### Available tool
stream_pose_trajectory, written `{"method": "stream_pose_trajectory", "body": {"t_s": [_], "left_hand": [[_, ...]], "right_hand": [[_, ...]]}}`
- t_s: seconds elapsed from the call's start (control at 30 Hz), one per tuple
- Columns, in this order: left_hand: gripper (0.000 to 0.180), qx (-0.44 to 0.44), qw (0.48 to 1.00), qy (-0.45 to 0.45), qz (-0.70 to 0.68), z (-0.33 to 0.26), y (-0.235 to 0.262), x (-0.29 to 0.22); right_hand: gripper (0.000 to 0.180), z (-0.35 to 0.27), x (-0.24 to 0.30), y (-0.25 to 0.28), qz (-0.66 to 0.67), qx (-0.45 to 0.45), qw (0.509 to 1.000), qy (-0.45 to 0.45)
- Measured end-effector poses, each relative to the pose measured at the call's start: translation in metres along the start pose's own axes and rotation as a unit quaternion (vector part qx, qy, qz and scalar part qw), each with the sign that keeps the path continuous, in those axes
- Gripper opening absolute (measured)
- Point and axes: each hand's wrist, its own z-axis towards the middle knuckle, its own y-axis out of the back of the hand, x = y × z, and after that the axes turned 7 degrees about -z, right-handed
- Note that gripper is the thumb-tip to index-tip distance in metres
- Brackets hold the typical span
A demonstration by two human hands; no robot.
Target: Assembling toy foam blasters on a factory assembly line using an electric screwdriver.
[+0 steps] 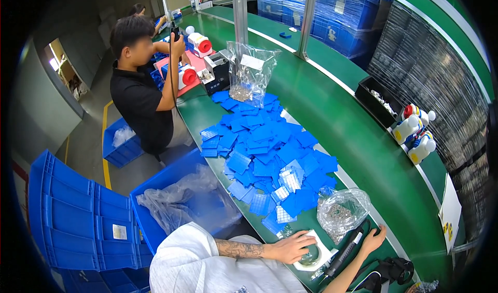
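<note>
While a spread of blue plastic plates [270, 153] covers the green counter [332, 111], we work at its near end. Our left hand [294, 247] lies flat, fingers spread, on a white square part [314, 251] that sits just beside the pile's near edge; it presses rather than grips. Our right hand [374, 239] is curled about the top of a black electric screwdriver [345, 254], whose tip points down toward the white part's right side. A clear bag of small metal pieces [340, 212] stands open between the two hands and the pile.

Judging by this, the work is driving a screw into the white part. It calls for a steady left palm so the part cannot turn, and a screwdriver held upright over the hole before it is run; a slanted tip could slip onto the fingers close by.

Farther along, a person in a black shirt [137, 98] works with red and white housings [189, 77]. Blue crates [78, 215] stand at our left.
</note>
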Motion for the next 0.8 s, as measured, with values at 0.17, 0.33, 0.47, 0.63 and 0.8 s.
{"method": "stream_pose_trajectory", "body": {"t_s": [0.17,0.33,0.47,0.63,0.8], "left_hand": [[0.02,-0.001,1.0,-0.005,0.002,0.0,0.0,0.001],[0.019,-0.004,1.0,-0.005,0.0,-0.001,-0.001,0.001],[0.019,-0.005,1.0,-0.008,0.003,0.001,0.001,0.0],[0.019,-0.008,1.0,-0.006,-0.002,0.001,0.002,-0.001],[0.019,-0.003,1.0,-0.004,-0.003,0.001,0.002,-0.002]], "right_hand": [[0.031,0.0,0.0,0.0,0.001,0.003,1.0,-0.002],[0.03,0.0,-0.006,-0.003,0.0,-0.004,1.0,0.016],[0.03,0.001,-0.006,-0.004,0.005,0.001,1.0,0.009],[0.03,0.001,-0.005,-0.003,-0.004,-0.005,1.0,0.012],[0.03,0.001,-0.006,-0.004,0.001,-0.005,1.0,0.012]]}}
